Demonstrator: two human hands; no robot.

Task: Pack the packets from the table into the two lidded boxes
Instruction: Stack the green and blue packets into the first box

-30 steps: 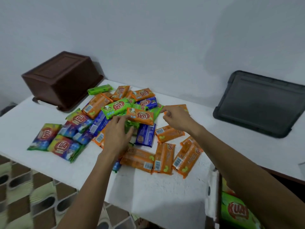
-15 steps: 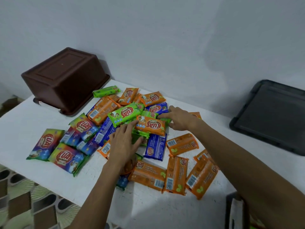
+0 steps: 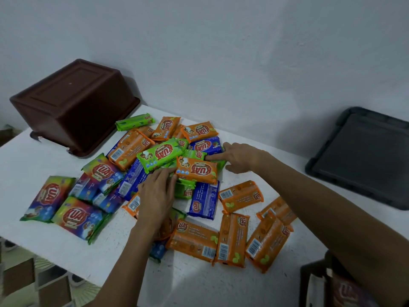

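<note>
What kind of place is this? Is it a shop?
Probably a plain room at home, not a shop: a white table against a bare wall, patterned flooring below, and loose packets heaped beside an upturned brown box.

Our left hand point(image 3: 155, 196) lies flat on the packets point(image 3: 159, 155), fingertips at an orange packet point(image 3: 197, 170); our right hand point(image 3: 239, 157) touches it from three o'clock. A brown box point(image 3: 75, 105) sits at ten o'clock.
</note>
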